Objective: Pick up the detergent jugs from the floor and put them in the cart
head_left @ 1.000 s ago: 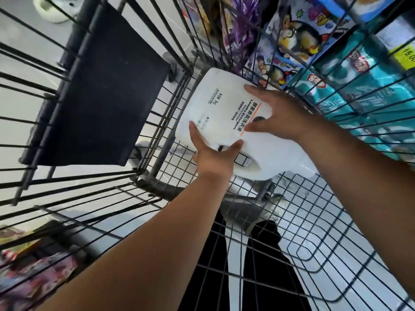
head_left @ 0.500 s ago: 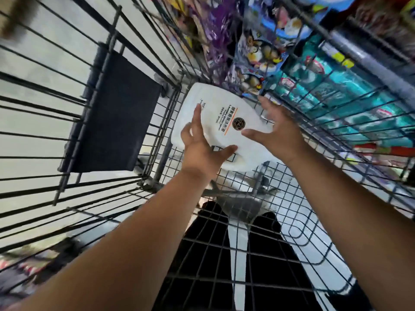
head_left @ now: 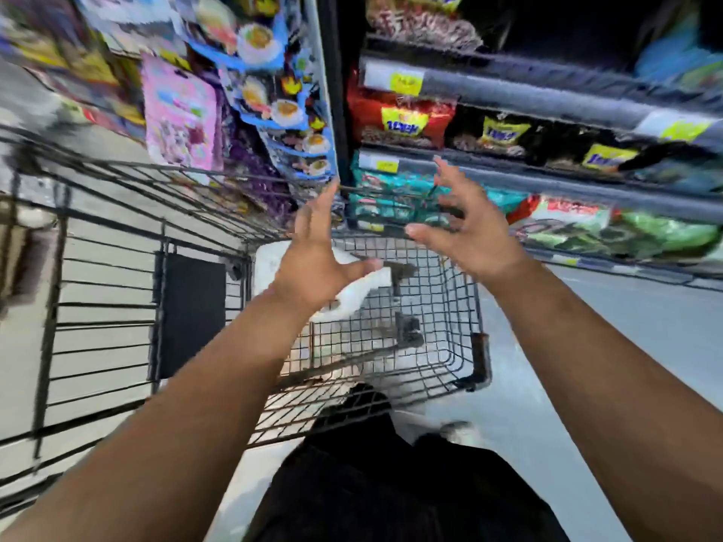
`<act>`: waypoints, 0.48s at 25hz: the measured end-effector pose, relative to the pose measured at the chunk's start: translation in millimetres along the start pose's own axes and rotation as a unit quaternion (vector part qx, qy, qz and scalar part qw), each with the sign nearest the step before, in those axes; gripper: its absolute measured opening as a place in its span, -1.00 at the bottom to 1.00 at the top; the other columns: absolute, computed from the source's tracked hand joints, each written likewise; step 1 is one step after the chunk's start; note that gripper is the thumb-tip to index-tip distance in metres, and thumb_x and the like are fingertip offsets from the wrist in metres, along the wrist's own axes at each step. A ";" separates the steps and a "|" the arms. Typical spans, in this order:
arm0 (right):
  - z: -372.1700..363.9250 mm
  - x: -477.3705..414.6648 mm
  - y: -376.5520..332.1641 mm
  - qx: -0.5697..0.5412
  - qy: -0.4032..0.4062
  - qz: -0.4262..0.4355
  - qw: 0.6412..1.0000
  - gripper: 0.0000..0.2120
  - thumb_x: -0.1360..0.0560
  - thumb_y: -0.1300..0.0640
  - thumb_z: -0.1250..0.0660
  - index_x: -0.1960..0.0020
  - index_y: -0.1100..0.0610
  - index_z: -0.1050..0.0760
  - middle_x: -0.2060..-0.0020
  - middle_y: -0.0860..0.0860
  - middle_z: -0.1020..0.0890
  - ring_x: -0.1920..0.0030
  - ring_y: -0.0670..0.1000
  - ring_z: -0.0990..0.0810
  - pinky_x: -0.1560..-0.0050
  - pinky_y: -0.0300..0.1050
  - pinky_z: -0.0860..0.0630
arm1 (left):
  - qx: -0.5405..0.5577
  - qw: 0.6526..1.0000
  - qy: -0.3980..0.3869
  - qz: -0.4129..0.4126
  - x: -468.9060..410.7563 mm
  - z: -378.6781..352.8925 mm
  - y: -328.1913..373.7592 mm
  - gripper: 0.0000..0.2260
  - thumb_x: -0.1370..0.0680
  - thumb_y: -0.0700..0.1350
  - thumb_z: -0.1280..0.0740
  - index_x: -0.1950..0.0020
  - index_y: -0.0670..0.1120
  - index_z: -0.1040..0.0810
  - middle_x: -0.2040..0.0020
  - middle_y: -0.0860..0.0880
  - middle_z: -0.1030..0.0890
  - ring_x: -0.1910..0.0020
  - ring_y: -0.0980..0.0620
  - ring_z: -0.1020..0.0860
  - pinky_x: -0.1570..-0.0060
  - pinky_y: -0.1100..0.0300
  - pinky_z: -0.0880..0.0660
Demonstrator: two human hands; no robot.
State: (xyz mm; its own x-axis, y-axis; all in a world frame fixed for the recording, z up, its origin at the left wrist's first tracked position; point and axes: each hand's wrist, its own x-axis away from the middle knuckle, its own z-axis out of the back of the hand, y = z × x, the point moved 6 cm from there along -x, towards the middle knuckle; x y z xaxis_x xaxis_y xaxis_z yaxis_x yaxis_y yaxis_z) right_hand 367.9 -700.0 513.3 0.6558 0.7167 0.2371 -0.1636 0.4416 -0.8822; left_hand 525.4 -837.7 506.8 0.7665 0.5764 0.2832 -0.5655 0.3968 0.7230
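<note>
Both my hands are up over the cart (head_left: pixel 475 348) and empty: left hand (head_left: pixel 319 254) spread wide, right hand (head_left: pixel 467 232) with fingers loosely curled apart, neither touching anything. The white detergent jug (head_left: pixel 270 260) lies on its side on the wire floor at the far end, partly hidden behind my left hand. The risk I see: it's loose on the grid, so a nudge of the cart could roll or slide it. Any other jugs on the floor are out of my sight, and the view is blurred.
</note>
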 end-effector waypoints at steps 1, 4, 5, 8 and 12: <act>27.3 16.8 -1.9 0.006 0.030 0.002 1.000 -0.20 -0.36 -0.10 -0.54 -0.45 -0.33 -0.19 -0.40 -0.09 -0.40 -0.34 -0.09 -0.41 -0.36 0.02 -0.40 | -0.009 1.000 -0.013 -0.024 2.1 -6.3 25.6 0.02 -0.34 0.11 -0.56 -0.58 0.15 0.06 -0.54 -0.07 -0.12 -0.49 0.03 -0.20 -0.31 0.20 -0.24; 109.0 78.3 4.5 -0.014 0.117 -0.003 0.993 -0.21 -0.36 -0.04 -0.55 -0.43 -0.37 -0.20 -0.36 -0.10 -0.43 -0.35 -0.11 -0.41 -0.35 0.09 -0.42 | 0.001 0.994 -0.049 -0.096 16.6 -35.9 106.3 0.02 -0.32 0.10 -0.58 -0.59 0.13 0.01 -0.53 -0.04 -0.17 -0.48 0.05 -0.22 -0.36 0.26 -0.17; 129.9 99.4 10.2 -0.022 0.137 -0.007 0.990 -0.20 -0.36 -0.02 -0.55 -0.43 -0.33 -0.20 -0.35 -0.09 -0.43 -0.34 -0.09 -0.42 -0.33 0.09 -0.44 | 0.001 0.992 -0.063 -0.113 21.8 -49.0 128.2 0.02 -0.31 0.11 -0.58 -0.59 0.11 -0.01 -0.53 -0.04 -0.19 -0.48 0.06 -0.23 -0.39 0.24 -0.17; 200.3 182.7 32.2 -0.006 0.206 -0.029 0.978 -0.16 -0.29 -0.14 -0.50 -0.48 -0.26 -0.19 -0.38 -0.10 -0.42 -0.31 -0.09 -0.44 -0.31 0.04 -0.46 | -0.009 0.977 -0.117 -0.177 55.9 -101.2 207.2 -0.04 -0.31 0.16 -0.56 -0.57 0.12 -0.11 -0.52 0.01 -0.25 -0.46 0.11 -0.25 -0.42 0.23 -0.17; 295.6 303.6 72.9 -0.012 0.296 -0.053 0.954 -0.16 -0.18 -0.34 -0.44 -0.38 -0.41 -0.15 -0.39 -0.06 -0.42 -0.33 -0.01 -0.45 -0.25 0.03 -0.47 | -0.030 0.948 -0.178 -0.264 118.3 -190.8 317.1 -0.09 -0.33 0.14 -0.55 -0.56 0.11 -0.15 -0.49 0.03 -0.25 -0.40 0.16 -0.27 -0.30 0.38 -0.13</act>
State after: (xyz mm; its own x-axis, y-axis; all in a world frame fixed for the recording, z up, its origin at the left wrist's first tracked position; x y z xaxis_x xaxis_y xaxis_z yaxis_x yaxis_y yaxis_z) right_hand 337.2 -290.7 641.2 0.9698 0.2365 0.0600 -0.0621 0.4771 -0.8766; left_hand 378.7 -507.4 649.4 0.9954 0.0132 0.0948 -0.0832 0.6085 0.7892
